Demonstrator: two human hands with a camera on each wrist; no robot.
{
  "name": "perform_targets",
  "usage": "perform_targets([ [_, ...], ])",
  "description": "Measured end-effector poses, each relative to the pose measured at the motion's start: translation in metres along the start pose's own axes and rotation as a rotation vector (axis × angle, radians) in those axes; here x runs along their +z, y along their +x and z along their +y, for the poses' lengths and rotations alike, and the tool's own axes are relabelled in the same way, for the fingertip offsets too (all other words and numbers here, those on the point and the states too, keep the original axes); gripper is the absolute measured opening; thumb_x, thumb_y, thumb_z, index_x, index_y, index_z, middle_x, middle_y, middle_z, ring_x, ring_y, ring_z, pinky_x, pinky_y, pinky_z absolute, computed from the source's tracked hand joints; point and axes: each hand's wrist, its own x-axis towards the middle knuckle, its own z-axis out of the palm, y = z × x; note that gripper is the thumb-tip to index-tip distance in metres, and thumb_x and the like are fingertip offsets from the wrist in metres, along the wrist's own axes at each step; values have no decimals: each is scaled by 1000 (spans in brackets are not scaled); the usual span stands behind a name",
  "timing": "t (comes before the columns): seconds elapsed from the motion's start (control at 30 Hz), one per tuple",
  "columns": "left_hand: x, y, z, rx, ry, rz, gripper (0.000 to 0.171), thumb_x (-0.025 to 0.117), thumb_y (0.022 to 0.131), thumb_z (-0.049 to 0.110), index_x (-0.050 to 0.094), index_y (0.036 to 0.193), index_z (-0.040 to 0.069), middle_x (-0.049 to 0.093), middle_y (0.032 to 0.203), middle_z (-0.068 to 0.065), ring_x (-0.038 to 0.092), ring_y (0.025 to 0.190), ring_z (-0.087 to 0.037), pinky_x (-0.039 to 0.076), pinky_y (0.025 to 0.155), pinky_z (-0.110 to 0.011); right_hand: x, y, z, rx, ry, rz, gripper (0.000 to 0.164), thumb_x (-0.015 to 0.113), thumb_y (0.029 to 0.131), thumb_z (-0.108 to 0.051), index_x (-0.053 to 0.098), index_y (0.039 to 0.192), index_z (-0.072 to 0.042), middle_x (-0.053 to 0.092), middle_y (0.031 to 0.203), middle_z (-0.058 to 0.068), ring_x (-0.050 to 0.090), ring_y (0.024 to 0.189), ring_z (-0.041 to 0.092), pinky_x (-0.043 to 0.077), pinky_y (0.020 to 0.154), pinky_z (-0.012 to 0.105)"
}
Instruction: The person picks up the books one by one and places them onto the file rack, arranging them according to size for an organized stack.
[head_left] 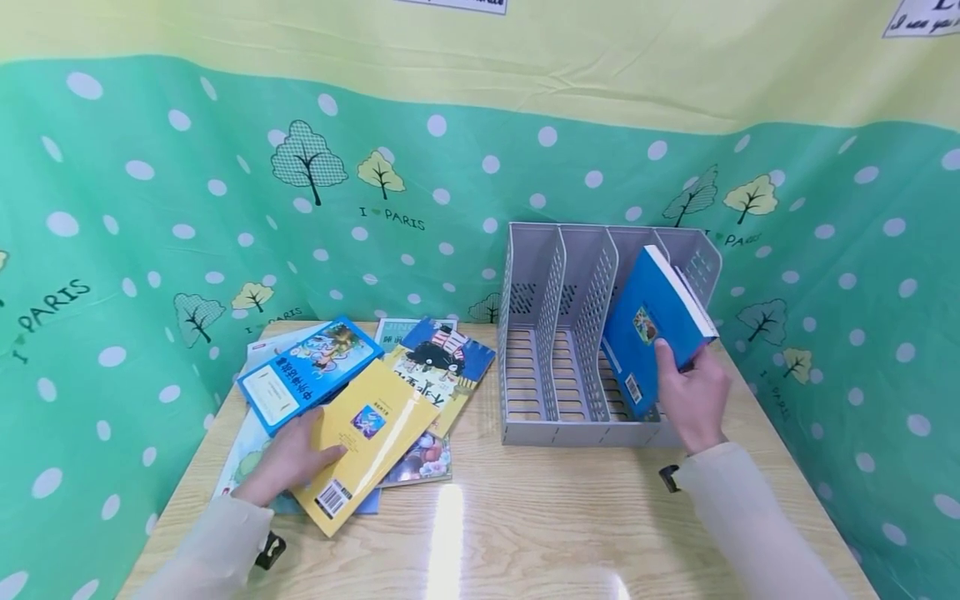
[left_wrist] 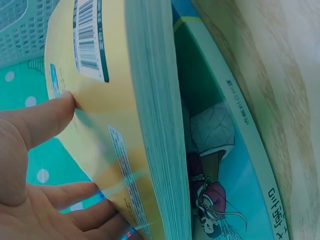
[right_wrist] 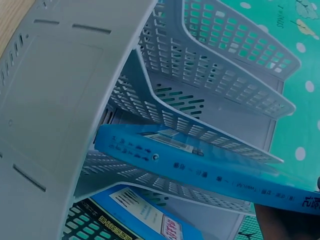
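Observation:
My right hand [head_left: 697, 396] grips a blue book [head_left: 645, 333] by its near edge, thumb on the cover. The book stands tilted, its lower end inside the third compartment from the left of a grey file rack [head_left: 577, 432]. In the right wrist view the blue book's spine [right_wrist: 200, 167] lies between two perforated dividers. At the left, my left hand [head_left: 296, 454] holds a yellow book [head_left: 390, 408], thumb on its cover and the other fingers at the opposite edge. The left wrist view shows its page block [left_wrist: 157, 120] above another book [left_wrist: 220, 125].
Under and around the yellow book lies a loose pile: a blue illustrated book [head_left: 311, 371], a book with a black cartoon figure [head_left: 457, 354] and several others. Another blue book [right_wrist: 145, 210] sits in the rack's end compartment. A green dotted curtain [head_left: 420, 200] hangs behind the wooden table [head_left: 525, 517].

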Motion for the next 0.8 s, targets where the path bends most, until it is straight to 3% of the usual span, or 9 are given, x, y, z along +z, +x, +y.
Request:
perform_targets([
  [0.3,-3,3,1,-29,-19,-12,90,72,84,33,21,143,-13,40,130,-37,52,105,-43,49,84,-54,22,13,7,59,-11,-12,53,53,96,-43,54,130,-3,61,126,17,60,110,38,49,87,55],
  [0.53,-2,4,1,-22,-4,-33,81,67,89,29,24,141,-14,44,126,-35,54,101,-38,51,82,-51,43,23,15,14,-47,44,40,56,95,-36,57,89,3,67,91,23,67,81,35,56,67,45],
  [0.63,-2,5,0,-15,6,-35,81,66,90,29,22,142,-15,40,129,-37,52,103,-40,49,84,-53,51,25,17,28,-38,43,40,56,95,-37,58,92,3,66,90,22,65,80,34,54,67,45],
  [0.8,-5,4,1,-10,25,-30,85,66,90,33,21,143,-16,33,135,-42,48,109,-47,46,89,-57,61,27,21,62,-16,43,41,56,95,-37,59,111,0,66,110,20,66,95,35,54,82,51],
])
